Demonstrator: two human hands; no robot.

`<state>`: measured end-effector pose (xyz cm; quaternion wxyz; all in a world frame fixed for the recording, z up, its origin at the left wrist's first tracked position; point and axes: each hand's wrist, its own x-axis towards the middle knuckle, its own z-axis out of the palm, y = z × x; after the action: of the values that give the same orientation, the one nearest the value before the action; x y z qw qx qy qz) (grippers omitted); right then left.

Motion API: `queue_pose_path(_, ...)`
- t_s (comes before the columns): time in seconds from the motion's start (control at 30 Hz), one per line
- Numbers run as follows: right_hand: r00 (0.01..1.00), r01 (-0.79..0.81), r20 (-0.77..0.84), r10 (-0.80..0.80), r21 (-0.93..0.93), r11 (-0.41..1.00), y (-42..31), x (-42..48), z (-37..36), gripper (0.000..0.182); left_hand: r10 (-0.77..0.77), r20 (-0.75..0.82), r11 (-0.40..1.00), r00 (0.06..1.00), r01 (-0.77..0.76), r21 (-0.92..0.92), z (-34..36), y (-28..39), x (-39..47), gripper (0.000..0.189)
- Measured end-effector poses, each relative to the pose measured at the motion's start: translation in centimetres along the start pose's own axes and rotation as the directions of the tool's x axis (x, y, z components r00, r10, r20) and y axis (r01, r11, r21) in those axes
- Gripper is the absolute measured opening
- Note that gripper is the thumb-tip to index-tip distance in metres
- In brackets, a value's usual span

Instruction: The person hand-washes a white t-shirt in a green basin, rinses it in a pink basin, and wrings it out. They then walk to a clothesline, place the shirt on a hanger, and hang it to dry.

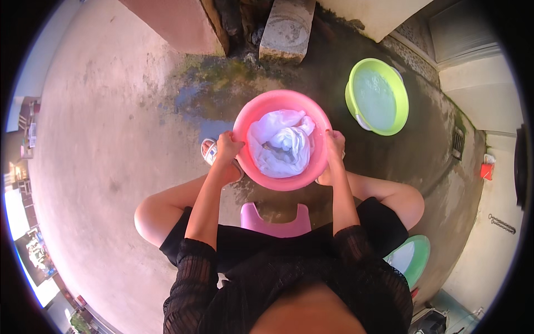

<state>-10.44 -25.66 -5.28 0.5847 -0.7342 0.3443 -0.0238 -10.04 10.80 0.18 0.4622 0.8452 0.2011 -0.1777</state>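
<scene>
A round pink plastic basin [292,183] is in front of me, between my knees. Inside it lies a bundled white cloth [281,144], wet-looking and twisted near the middle. My left hand [229,147] grips the basin's left rim, thumb over the edge. On the opposite side, my right hand [335,144] holds the right rim, its fingers mostly hidden behind the wall. Whether the basin touches the floor cannot be told from this angle.
A lime-green basin [352,104] with cloudy water stands at the upper right. Behind my right leg is a green basin [420,254] with something white inside. I sit on a pink plastic stool [275,227]. A stone block [288,31], a floor drain grate [458,143] and wet concrete [267,79] lie around.
</scene>
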Motion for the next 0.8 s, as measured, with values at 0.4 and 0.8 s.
queue_pose_path(0.4, 0.978, -0.104, 0.095, 0.184, -0.542, 0.834, 6.0, -1.0, 1.3, 0.033, -0.08, -0.131, 0.944, 0.988, 0.117, 0.308, 2.8, -6.8, 0.5, 0.042)
queue_pose_path(0.8, 0.635, 0.761, 0.772, -0.012, -0.624, 0.177, -2.1, -7.0, 10.6, 0.101, -0.009, 0.052, 0.891, 0.999, -0.016, 0.454, 12.4, -2.5, -6.7, 0.124)
